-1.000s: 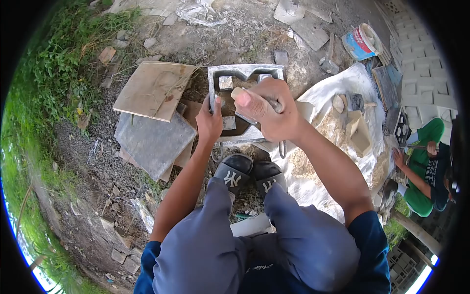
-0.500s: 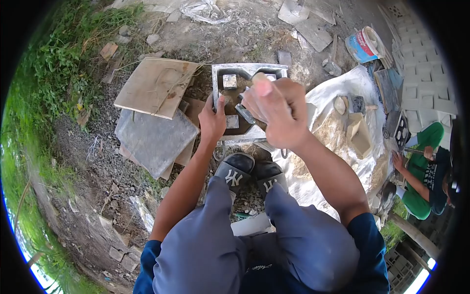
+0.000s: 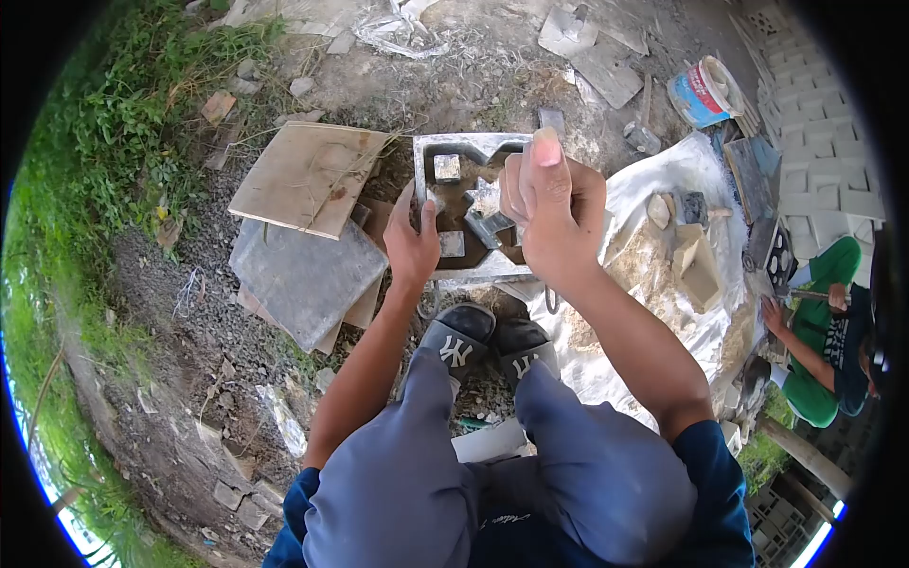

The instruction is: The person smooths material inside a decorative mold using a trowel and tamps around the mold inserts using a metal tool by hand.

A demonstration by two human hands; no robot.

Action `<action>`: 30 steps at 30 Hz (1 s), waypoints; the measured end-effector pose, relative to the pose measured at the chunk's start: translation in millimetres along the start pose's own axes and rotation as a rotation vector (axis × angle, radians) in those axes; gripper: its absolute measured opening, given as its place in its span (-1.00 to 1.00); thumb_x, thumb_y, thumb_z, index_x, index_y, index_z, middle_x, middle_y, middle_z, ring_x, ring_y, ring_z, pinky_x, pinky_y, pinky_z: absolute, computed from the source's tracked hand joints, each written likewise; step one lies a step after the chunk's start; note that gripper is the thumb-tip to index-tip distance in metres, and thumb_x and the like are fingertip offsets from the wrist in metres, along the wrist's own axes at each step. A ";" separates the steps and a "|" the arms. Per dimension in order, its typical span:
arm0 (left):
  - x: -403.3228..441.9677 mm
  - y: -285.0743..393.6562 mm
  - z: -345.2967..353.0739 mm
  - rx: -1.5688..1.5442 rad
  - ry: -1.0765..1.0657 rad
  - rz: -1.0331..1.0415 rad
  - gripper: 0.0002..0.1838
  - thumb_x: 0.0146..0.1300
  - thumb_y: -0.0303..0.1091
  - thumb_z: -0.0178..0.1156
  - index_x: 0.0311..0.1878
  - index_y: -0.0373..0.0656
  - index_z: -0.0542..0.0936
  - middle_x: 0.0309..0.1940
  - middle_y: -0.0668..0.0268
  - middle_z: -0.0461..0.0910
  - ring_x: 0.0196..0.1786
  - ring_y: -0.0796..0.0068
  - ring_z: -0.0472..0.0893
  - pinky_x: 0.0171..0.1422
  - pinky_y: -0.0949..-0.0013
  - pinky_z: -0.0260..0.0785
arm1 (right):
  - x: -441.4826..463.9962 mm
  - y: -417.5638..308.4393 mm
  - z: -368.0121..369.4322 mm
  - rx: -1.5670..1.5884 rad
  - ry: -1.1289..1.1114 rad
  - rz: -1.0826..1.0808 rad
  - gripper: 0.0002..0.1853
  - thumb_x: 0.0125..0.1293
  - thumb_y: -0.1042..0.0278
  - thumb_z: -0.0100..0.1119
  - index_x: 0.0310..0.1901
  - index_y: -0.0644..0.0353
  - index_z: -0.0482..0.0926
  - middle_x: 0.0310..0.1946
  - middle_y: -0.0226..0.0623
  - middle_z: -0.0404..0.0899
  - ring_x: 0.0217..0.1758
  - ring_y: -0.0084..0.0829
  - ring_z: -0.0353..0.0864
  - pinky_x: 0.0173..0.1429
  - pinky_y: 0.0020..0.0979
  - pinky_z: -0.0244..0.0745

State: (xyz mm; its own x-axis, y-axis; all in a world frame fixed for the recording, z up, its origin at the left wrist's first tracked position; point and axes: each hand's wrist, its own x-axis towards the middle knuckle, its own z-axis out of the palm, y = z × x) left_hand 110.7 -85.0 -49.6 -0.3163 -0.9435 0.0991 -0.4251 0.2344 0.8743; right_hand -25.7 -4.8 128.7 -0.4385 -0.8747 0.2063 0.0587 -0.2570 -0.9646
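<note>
A grey metal mould (image 3: pixel 473 275) lies on the ground in front of my feet, with notched inner walls, square blocks and brown, sandy material inside. My left hand (image 3: pixel 412 241) grips its left wall, the thumb on the inner side and the fingers outside. Above the mould's right half, my right hand (image 3: pixel 559 213) is closed in a fist with the thumb pointing up. From under that fist shows the metal head of a hammer-like tool (image 3: pixel 488 227), tilted over the middle of the mould. The fist hides most of its handle and the mould's right side.
Flat boards (image 3: pixel 308 275) are stacked at the left. On the right, a white sheet (image 3: pixel 644 355) carries sand, stones and a tan scoop-like container (image 3: pixel 696 265). A paint bucket (image 3: pixel 705 92) stands beyond it. Another person (image 3: pixel 824 331) works at the far right beside a dark mould (image 3: pixel 778 256).
My right fist has shifted slightly right and turned, its thumb now more upright, and the tool's head has moved slightly right. My left hand keeps its place on the mould.
</note>
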 end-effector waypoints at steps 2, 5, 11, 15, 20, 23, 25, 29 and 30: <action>-9.0 -4.2 -2.1 0.040 0.093 0.219 -0.48 0.40 -0.12 0.19 0.29 -0.26 0.49 0.12 -0.06 0.59 0.23 -0.10 0.53 0.33 0.02 0.35 | -1.9 -2.8 -12.4 -0.072 -0.139 0.029 -0.38 0.61 -0.17 -0.20 -0.42 0.27 0.39 -0.52 -0.54 0.29 -0.41 -0.68 0.20 -0.35 -0.50 0.17; -18.9 53.1 -18.3 0.030 -0.033 0.584 -0.29 0.20 -0.17 0.38 0.35 -0.30 0.40 0.28 -0.01 0.45 0.37 -0.12 0.39 0.49 0.02 0.18 | 5.1 -11.8 -13.5 -0.007 -0.335 -0.006 -0.23 0.59 -0.33 -0.44 -0.34 0.30 0.47 -0.43 -0.41 0.37 -0.35 -0.54 0.30 -0.21 -0.42 0.28; -19.3 86.0 5.8 -0.548 -0.247 0.077 -0.69 0.41 -0.22 0.26 -0.34 -0.22 0.46 -0.54 0.34 0.44 -0.47 0.45 0.42 -0.35 0.34 0.26 | 11.5 13.0 -45.1 -0.228 -0.300 -0.079 -0.10 0.58 -0.31 -0.75 -0.10 0.34 0.57 -0.17 -0.16 0.53 0.04 -0.23 0.51 0.33 -0.27 0.28; -25.3 95.3 -1.8 -0.965 -0.103 0.214 -0.54 0.60 -0.14 -0.03 -0.50 -0.04 0.22 -0.65 0.50 0.15 -0.60 0.67 0.06 -0.47 0.43 -0.07 | -26.2 100.6 -76.1 -0.612 0.179 0.064 -0.43 0.59 -0.16 -0.25 0.05 0.25 0.54 0.06 -0.10 0.43 0.17 -0.13 0.45 0.33 -0.14 0.29; -28.0 119.9 -14.3 -0.995 -0.145 0.286 -0.51 0.59 -0.16 -0.01 -0.55 -0.08 0.21 -0.67 0.49 0.12 -0.60 0.66 0.06 -0.49 0.40 -0.10 | -72.4 141.4 -95.8 -1.236 0.002 -0.113 -0.56 0.50 0.03 0.02 0.21 0.17 0.41 0.40 0.02 0.22 0.52 0.00 0.19 0.54 0.01 0.08; -26.4 128.4 -14.2 -1.004 -0.151 0.324 -0.49 0.57 -0.20 0.02 -0.56 -0.15 0.19 -0.69 0.46 0.14 -0.62 0.65 0.07 -0.52 0.39 -0.13 | -70.7 138.3 -92.4 -1.273 -0.034 -0.111 -0.60 0.50 0.06 0.04 0.19 0.16 0.43 0.41 -0.03 0.22 0.51 -0.03 0.21 0.55 0.01 0.07; -28.1 128.0 -13.3 -0.991 -0.154 0.323 -0.49 0.57 -0.20 0.02 -0.56 -0.15 0.19 -0.69 0.46 0.14 -0.63 0.65 0.06 -0.53 0.39 -0.13 | -72.7 141.6 -93.3 -1.272 -0.039 -0.111 -0.60 0.50 0.06 0.05 0.18 0.16 0.43 0.40 -0.03 0.23 0.52 -0.05 0.20 0.57 0.00 0.05; -27.8 120.7 -11.3 -0.996 -0.092 0.358 -0.48 0.57 -0.23 0.01 -0.58 -0.13 0.17 -0.71 0.46 0.14 -0.64 0.64 0.06 -0.53 0.39 -0.13 | -72.9 141.7 -95.9 -1.267 -0.030 -0.137 -0.60 0.49 0.06 0.05 0.16 0.18 0.44 0.38 -0.05 0.25 0.54 -0.10 0.18 0.59 -0.02 0.03; -28.8 118.5 -12.7 -1.043 -0.087 0.379 -0.49 0.57 -0.23 0.01 -0.58 -0.11 0.17 -0.71 0.46 0.15 -0.65 0.63 0.06 -0.54 0.39 -0.13 | -74.1 141.8 -95.5 -1.266 -0.029 -0.131 -0.60 0.49 0.06 0.05 0.16 0.18 0.44 0.38 -0.05 0.25 0.54 -0.10 0.18 0.59 -0.02 0.03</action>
State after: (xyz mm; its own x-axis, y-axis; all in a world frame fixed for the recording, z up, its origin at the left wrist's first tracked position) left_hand 80.2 -33.0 57.2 -0.3509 -0.8233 0.4462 0.6196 0.1531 0.7698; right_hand -70.6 62.8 -39.1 -0.3556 -0.8853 0.2995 -0.8839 0.2144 -0.4157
